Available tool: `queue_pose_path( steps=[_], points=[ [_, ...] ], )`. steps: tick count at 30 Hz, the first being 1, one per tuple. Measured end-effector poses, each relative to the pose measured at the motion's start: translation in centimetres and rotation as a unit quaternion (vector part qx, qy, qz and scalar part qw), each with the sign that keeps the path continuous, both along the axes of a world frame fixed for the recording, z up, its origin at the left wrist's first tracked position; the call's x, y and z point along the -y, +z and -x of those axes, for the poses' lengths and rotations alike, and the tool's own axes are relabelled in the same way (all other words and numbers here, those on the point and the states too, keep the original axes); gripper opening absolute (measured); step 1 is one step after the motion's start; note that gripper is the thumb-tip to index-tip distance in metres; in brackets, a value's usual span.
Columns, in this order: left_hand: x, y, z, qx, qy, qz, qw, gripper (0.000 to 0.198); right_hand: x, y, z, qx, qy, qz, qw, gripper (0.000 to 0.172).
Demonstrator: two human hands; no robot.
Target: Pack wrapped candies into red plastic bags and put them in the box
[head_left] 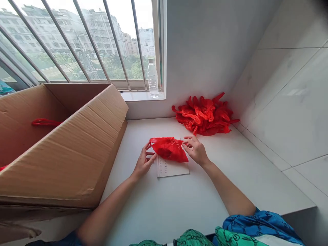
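A red plastic bag (170,149), bunched along its top edge, is between my hands over a white booklet (174,169) with small dark print. My left hand (144,162) is at the bag's left end, its fingertips holding the edge by the handle. At the upper right, my right hand (196,150) pinches the bag between thumb and fingers. Whatever the bag may contain cannot be made out. Behind my right hand lies a heap of crumpled red plastic bags (205,114).
A large open cardboard box (69,150) stands on the left, with red plastic (46,122) inside. A clear bottle (153,80) is on the sill of the barred window. The white tabletop (164,205) meets walls at the back and right.
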State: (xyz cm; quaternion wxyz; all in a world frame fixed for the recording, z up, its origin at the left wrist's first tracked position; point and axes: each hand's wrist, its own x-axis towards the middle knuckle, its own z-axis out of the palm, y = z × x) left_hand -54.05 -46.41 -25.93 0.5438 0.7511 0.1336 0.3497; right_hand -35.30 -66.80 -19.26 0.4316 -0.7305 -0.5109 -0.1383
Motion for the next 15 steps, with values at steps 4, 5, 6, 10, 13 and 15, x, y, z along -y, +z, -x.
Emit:
queue_pose_path(
  steps=[4,5,6,10,13,15],
  points=[
    [-0.4,1.3,-1.0,-0.046,0.034,-0.064,0.996,0.073,1.0,-1.5,0.9,0.031,-0.042,0.017,0.998,0.032],
    [-0.5,1.5,-1.4,-0.052,0.034,-0.073,0.995,0.071,0.9,-1.7,1.2,0.043,-0.04,0.038,0.998,0.03],
    [-0.6,1.7,-1.7,-0.054,0.03,-0.078,0.995,0.067,0.7,-1.9,1.4,0.051,-0.033,0.064,0.996,0.028],
    [-0.9,1.9,-2.0,-0.031,0.018,-0.062,0.997,0.037,0.0,-2.4,1.2,0.019,-0.008,0.134,0.991,0.015],
    [-1.4,1.8,-1.4,-0.015,0.017,-0.03,0.999,0.036,0.0,-2.4,0.3,-0.066,-0.021,0.091,0.993,0.026],
    [-1.9,1.8,-1.1,0.015,0.037,-0.005,0.999,0.039,0.2,-2.3,-0.3,-0.13,-0.032,0.047,0.99,0.03]
  ],
)
